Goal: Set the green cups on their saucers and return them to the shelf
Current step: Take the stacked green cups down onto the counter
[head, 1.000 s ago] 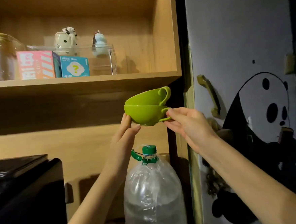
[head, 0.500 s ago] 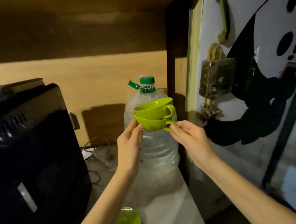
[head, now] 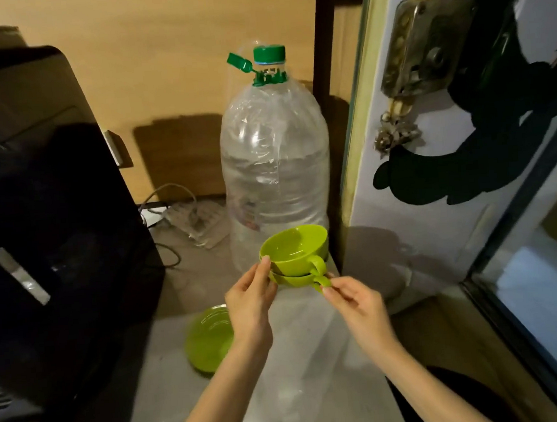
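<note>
Two green cups (head: 293,252) are nested one inside the other, held just above the grey counter (head: 170,376) in front of a big water bottle. My left hand (head: 250,303) pinches the left rim of the stack. My right hand (head: 356,302) grips the lower cup's handle with thumb and fingers. A green saucer (head: 207,341) lies flat on the counter below and left of the cups, partly hidden by my left wrist. The shelf is out of view.
A large clear water bottle (head: 273,158) with a green cap stands right behind the cups. A black appliance (head: 47,227) fills the left side. Cables and a power strip (head: 195,216) lie at the back. A door with a panda picture (head: 465,164) stands at the right.
Both hands have carried the stacked cups down from shelf height to just above the counter. The view tilted down, and the green saucer came into sight.
</note>
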The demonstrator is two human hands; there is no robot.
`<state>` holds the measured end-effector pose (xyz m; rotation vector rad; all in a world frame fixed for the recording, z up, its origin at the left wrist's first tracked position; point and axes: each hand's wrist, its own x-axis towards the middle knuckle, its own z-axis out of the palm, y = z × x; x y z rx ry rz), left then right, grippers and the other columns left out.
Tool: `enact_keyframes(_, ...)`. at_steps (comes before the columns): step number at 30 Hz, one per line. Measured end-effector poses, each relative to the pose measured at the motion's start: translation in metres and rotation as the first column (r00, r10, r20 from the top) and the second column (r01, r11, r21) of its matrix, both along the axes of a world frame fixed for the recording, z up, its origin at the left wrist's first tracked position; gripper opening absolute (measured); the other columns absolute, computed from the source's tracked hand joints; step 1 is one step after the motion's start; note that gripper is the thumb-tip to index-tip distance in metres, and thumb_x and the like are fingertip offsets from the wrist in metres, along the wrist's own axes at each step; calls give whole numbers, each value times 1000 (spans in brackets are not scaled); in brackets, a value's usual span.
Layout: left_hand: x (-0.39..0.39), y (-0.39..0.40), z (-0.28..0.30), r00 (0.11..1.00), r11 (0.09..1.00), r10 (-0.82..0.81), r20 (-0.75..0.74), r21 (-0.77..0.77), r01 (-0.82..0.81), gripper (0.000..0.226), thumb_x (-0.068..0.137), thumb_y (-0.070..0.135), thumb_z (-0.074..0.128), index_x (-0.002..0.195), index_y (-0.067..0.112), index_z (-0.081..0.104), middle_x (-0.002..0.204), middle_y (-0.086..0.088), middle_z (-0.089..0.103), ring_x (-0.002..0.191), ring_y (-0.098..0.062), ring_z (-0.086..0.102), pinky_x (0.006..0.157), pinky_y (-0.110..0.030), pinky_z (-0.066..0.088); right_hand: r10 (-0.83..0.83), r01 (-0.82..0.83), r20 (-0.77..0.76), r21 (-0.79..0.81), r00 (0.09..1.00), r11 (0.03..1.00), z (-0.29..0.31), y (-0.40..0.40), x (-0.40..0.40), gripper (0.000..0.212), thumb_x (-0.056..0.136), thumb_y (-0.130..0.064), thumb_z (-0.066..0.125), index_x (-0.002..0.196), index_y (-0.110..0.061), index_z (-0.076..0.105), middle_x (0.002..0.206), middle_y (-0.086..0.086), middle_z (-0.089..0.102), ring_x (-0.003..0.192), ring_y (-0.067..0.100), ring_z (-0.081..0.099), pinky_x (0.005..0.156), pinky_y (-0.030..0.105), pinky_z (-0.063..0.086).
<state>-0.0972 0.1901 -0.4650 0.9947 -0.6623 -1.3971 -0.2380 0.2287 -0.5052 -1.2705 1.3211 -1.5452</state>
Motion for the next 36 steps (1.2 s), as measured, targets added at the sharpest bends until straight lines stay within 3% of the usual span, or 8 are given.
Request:
enact_keyframes(3, 0, 8, -23, 1000, 995, 18, -11, 97, -17, 5, 81, 13, 63, 81, 13, 68, 88, -14, 65, 89, -21, 58, 70, -16, 53, 1, 2, -45, 63, 999, 998, -30, 12, -1, 21, 81, -1, 62, 77, -22, 66, 71, -10, 72, 73, -5, 60, 69, 9, 46)
enact_keyframes(8, -2, 15, -56, 998, 979, 36, 53, 199, -46, 10, 80, 0, 61, 73, 7, 63, 77, -9, 55, 82, -21, 50, 60, -14, 51, 11, 2, -85, 150, 996, 989, -65, 30, 1, 16, 83, -9, 62, 83, -24, 68, 90, -23, 72, 86, -5, 64, 76, 9, 47)
enact_keyframes(10, -2, 18, -68, 998, 971, 32, 54, 235, -44, 5, 80, -1, 59, 81, 1, 63, 80, -10, 53, 83, -22, 48, 68, -22, 50, 8, 9, -92, 182, 996, 983, -76, 36, 3, 18, 83, -10, 62, 84, -28, 67, 90, -25, 71, 87, -7, 64, 76, 8, 46)
enact_keyframes(13, -2, 21, -82, 997, 958, 57, 57, 279, -71, 32, 81, -1, 60, 109, -14, 57, 95, -14, 55, 91, -22, 50, 80, -28, 48, 1, 13, -66, 217, 998, 976, -88, 40, 6, 25, 82, -5, 63, 81, -30, 66, 85, -25, 72, 86, -14, 62, 75, 4, 44)
enact_keyframes(15, -2, 22, -88, 995, 951, 85, 53, 293, -97, 38, 81, -1, 60, 115, -14, 54, 100, -15, 57, 94, -23, 52, 85, -29, 47, 16, -1, -64, 231, 998, 973, -93, 41, 7, 26, 82, -4, 62, 81, -30, 65, 96, -21, 67, 88, -17, 60, 76, 2, 43)
enact_keyframes(23, -1, 28, -103, 993, 939, 91, 78, 326, -112, 35, 81, -1, 60, 113, -15, 55, 92, -13, 57, 76, -16, 52, 73, -26, 46, 21, -1, -64, 292, 998, 956, -112, 40, 7, 29, 83, -5, 62, 84, -34, 63, 101, -18, 64, 92, -18, 59, 79, 2, 42)
enact_keyframes(27, -1, 27, -108, 992, 934, 83, 98, 338, -112, 34, 81, 0, 60, 112, -13, 55, 60, 6, 64, 66, -14, 48, 67, -25, 44, 16, 11, -94, 284, 995, 959, -115, 41, 6, 26, 83, -4, 61, 85, -29, 63, 101, -13, 64, 87, -21, 58, 77, 1, 42)
enact_keyframes(36, -2, 30, -113, 993, 943, 67, 99, 319, -95, 34, 82, 1, 60, 115, -2, 53, 81, -5, 59, 76, -16, 55, 73, -27, 46, 61, -17, -137, 303, 989, 953, -121, 42, 1, 27, 85, -12, 60, 85, -38, 62, 99, -10, 68, 90, -9, 62, 81, 9, 46)
